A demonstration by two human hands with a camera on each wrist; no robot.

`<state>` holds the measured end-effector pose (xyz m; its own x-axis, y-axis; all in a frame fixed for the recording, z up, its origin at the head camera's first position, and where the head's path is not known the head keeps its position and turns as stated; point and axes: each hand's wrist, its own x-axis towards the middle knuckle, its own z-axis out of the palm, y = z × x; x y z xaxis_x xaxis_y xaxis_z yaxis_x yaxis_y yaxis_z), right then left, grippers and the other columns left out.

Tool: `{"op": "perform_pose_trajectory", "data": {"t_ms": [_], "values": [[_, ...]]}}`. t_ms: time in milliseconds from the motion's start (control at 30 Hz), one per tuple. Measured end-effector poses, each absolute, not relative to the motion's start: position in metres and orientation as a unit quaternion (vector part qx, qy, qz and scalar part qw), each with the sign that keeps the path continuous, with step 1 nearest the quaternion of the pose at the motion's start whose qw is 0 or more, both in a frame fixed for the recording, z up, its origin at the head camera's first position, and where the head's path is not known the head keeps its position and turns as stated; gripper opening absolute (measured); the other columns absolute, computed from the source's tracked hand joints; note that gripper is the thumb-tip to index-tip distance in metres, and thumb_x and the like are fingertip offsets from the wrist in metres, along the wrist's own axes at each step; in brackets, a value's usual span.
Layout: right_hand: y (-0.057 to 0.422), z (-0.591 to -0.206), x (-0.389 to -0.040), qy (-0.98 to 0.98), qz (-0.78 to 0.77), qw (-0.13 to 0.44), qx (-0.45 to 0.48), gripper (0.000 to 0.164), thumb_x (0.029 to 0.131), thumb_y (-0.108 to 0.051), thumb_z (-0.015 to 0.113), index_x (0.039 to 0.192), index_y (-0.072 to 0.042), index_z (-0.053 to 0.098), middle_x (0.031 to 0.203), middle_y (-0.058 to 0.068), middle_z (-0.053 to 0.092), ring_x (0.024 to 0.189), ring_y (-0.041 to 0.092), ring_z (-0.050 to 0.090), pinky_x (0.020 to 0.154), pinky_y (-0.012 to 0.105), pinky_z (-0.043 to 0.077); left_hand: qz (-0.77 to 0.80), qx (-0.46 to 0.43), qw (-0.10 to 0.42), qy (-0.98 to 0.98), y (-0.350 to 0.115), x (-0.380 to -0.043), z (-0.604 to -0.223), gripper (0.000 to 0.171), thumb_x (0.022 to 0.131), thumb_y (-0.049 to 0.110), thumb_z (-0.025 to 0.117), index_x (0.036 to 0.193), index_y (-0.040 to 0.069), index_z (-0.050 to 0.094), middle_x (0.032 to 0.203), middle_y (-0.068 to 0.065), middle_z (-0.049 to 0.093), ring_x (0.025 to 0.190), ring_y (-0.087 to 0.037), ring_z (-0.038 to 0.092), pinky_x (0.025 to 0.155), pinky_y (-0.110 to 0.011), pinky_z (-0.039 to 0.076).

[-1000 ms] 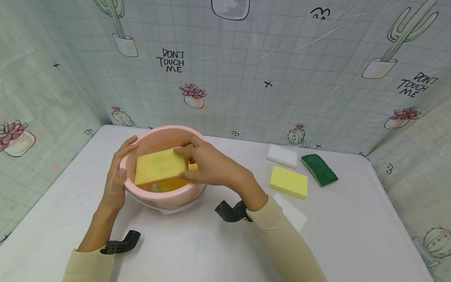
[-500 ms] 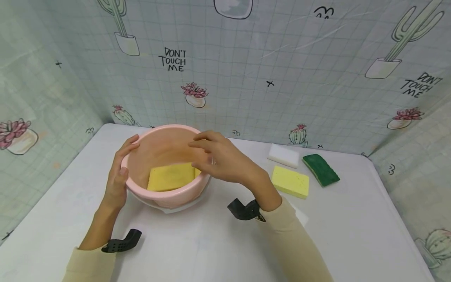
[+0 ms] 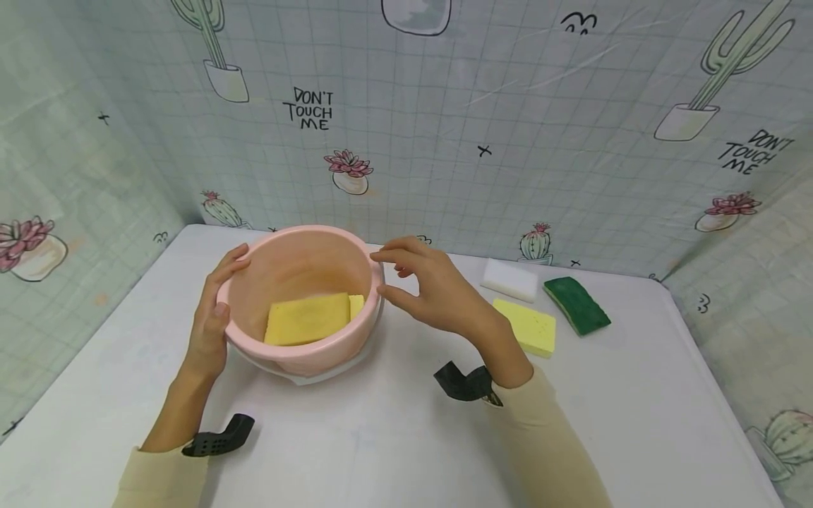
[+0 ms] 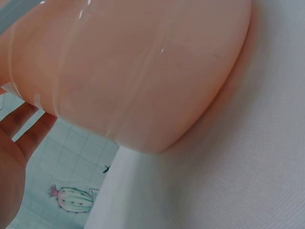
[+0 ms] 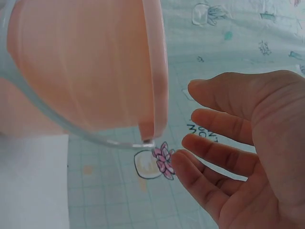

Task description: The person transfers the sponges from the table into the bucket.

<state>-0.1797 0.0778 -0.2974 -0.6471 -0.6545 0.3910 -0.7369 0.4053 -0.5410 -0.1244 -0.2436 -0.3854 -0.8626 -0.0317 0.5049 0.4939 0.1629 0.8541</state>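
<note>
A pink bucket (image 3: 365,339) stands on the left part of the table, with yellow sponges (image 3: 308,319) lying inside it. At its left side my left hand (image 3: 208,324) holds the bucket by the rim, thumb towards me and fingertips farther back. The left wrist view shows those fingers (image 4: 35,131) against the outer wall. My right hand (image 3: 438,286) is just off the right rim, fingers spread apart and holding nothing. In the right wrist view a gap shows between its fingertips and the bucket, whose pale handle (image 5: 71,126) hangs down.
On the table's right lie a white sponge block (image 3: 510,280), a yellow sponge (image 3: 530,328) partly behind my right wrist, and a dark green scouring pad (image 3: 576,305). A patterned cloth (image 3: 419,183) walls off the back and both sides of the white table (image 3: 356,451).
My right hand has let go of a yellow sponge inside the bucket and drawn back to the right, past the rim. The left hand has kept its hold on the bucket.
</note>
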Motion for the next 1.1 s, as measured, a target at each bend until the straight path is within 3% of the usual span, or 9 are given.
{"op": "perform_pose_trajectory", "data": {"t_ms": [633, 1100], "values": [[0.135, -0.326, -0.176, -0.863, 0.368, 0.055, 0.343, 0.04, 0.088, -0.017, 0.069, 0.127, -0.01, 0.06, 0.122, 0.0, 0.057, 0.094, 0.015, 0.059, 0.084, 0.032, 0.05, -0.639, -0.179, 0.225, -0.713, -0.243, -0.125, -0.39, 0.058, 0.094, 0.039, 0.047, 0.138, 0.001, 0.044, 0.153, -0.011, 0.027, 0.142, -0.026, 0.018, 0.113, -0.036, 0.019], [0.191, -0.36, -0.174, -0.873, 0.369, 0.103, 0.301, 0.04, 0.087, -0.015, 0.071, 0.125, -0.006, 0.06, 0.121, 0.008, 0.058, 0.095, 0.021, 0.06, 0.082, 0.038, 0.053, -0.643, -0.167, 0.214, -0.716, -0.243, -0.124, -0.39, 0.056, 0.094, 0.037, 0.047, 0.139, 0.004, 0.044, 0.154, -0.008, 0.024, 0.141, -0.026, 0.019, 0.109, -0.033, 0.029]]}}
